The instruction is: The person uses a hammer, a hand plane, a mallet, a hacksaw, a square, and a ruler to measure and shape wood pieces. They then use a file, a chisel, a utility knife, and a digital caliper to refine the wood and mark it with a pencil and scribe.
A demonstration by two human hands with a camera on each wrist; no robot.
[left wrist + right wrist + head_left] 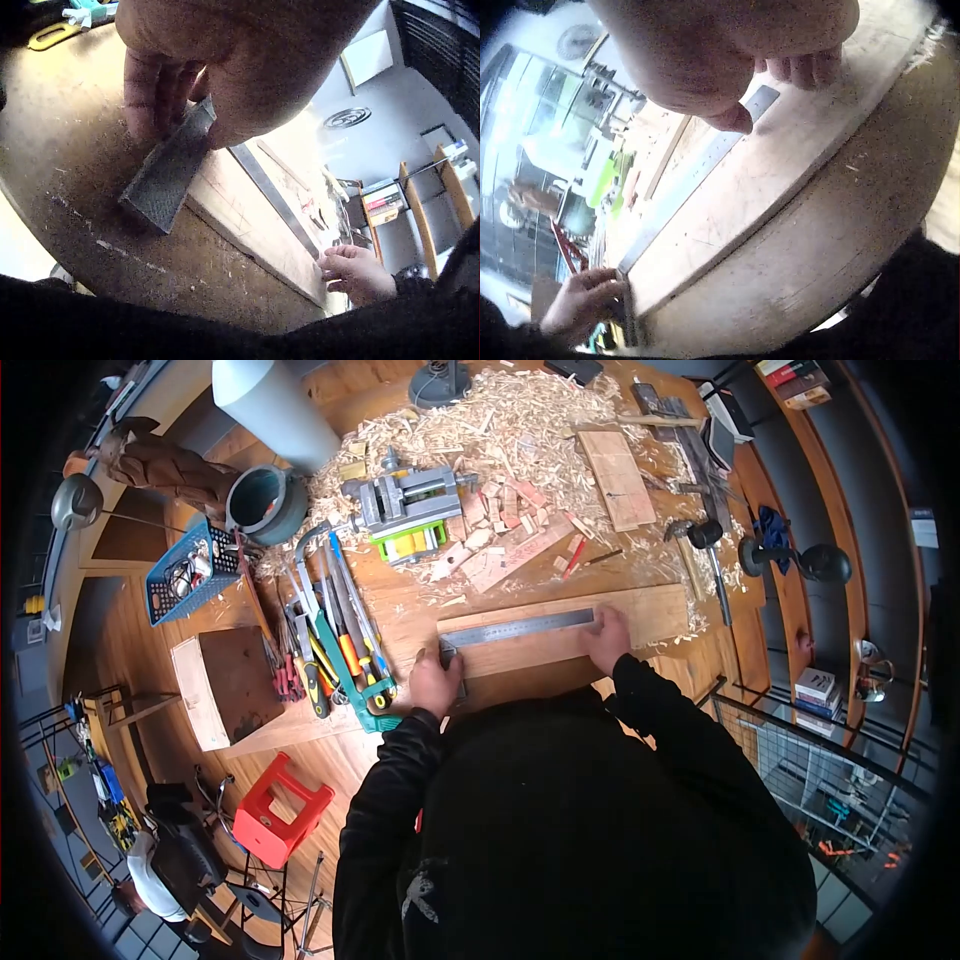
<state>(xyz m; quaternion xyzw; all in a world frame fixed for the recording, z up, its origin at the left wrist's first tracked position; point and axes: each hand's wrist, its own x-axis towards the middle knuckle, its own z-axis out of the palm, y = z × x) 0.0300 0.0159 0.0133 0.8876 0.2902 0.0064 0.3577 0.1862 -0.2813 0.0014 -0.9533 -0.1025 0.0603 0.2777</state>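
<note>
A wooden board (640, 615) lies along the near side of the workbench, with the ruled steel blade of a try square (520, 628) lengthwise on top of it. At the board's left end my left hand (437, 682) grips the square's thick metal stock (171, 180), its fingers on one side and thumb on the other. My right hand (608, 640) is at the far end of the blade. In the right wrist view its thumb (731, 118) rests on the blade, and the bent fingers touch the board just past the blade's tip.
Beyond the board lie a red pencil (574, 556), wood offcuts and a grey vise (412, 500) among heaped shavings. Saws and files (345, 630) lie to the left, near a wooden block (235, 685) and blue basket (190, 575). A hammer (705, 538) lies at right.
</note>
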